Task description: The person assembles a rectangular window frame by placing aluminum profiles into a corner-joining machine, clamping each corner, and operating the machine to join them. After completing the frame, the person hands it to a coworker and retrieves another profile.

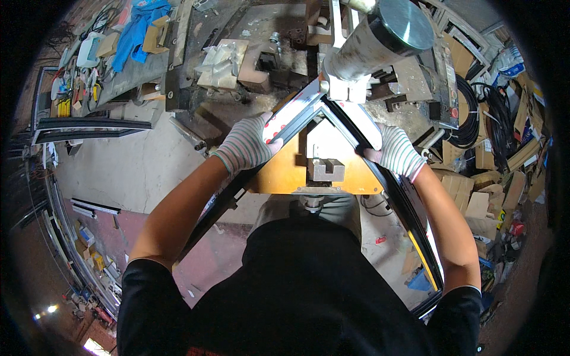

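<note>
A metal frame (294, 117) of joined profiles, black and silver with white film, forms a corner that points away from me. That corner sits under the head of a machine with a thick metal cylinder (365, 50). My left hand (246, 142), in a striped knit glove, is closed round the left bar, thumb on top. On the right bar my right hand (401, 151), gloved alike, grips at about the same distance from the corner. Beneath the frame lies an orange-yellow plate (276, 173) bearing a notched steel block (326, 171). Both bars run back past my sides.
Steel blocks (217, 65) stand on the machine bed. At far left, another black frame (92, 129) lies near a bench with tools and a blue cloth (139, 29). Coiled black hose (466, 113) and cardboard (463, 193) crowd the right. Long profiles (74, 243) lie at lower left.
</note>
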### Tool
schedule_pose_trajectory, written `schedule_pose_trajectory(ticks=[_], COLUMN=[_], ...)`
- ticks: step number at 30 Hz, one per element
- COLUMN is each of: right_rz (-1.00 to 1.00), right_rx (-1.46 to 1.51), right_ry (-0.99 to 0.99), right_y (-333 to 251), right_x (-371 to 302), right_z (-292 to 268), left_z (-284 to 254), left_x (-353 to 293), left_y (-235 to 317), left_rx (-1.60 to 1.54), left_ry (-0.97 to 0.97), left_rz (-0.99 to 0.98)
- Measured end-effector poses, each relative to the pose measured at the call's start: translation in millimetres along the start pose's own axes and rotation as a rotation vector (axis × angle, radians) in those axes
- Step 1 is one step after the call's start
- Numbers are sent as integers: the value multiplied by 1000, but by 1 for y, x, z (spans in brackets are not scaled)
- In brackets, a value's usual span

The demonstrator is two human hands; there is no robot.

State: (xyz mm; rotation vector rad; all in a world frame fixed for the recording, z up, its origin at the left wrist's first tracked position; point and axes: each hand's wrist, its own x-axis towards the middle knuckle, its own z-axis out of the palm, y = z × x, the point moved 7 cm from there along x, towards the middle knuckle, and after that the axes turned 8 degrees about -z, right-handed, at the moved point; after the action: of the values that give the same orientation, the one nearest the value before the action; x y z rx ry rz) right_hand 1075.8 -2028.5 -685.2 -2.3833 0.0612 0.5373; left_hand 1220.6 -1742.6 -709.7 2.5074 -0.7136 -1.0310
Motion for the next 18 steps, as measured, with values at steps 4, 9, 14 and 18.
schedule_pose_trajectory(ticks=[4,9,14,18], right_rz=[12,23,27,40], right_rx=[46,28,35,-13], right_ry=[10,-12,10,8], right_y=[3,5,4,4], right_x=[-1,0,0,-1], right_z=[1,2,1,0], left_z=[0,-5,-7,-8], left_x=[1,-4,-6,-7], left_y=[-2,2,6,9], left_rx=[6,-32,41,76], left_ry=[-12,22,41,51], left_rz=[-48,-44,-87,-108])
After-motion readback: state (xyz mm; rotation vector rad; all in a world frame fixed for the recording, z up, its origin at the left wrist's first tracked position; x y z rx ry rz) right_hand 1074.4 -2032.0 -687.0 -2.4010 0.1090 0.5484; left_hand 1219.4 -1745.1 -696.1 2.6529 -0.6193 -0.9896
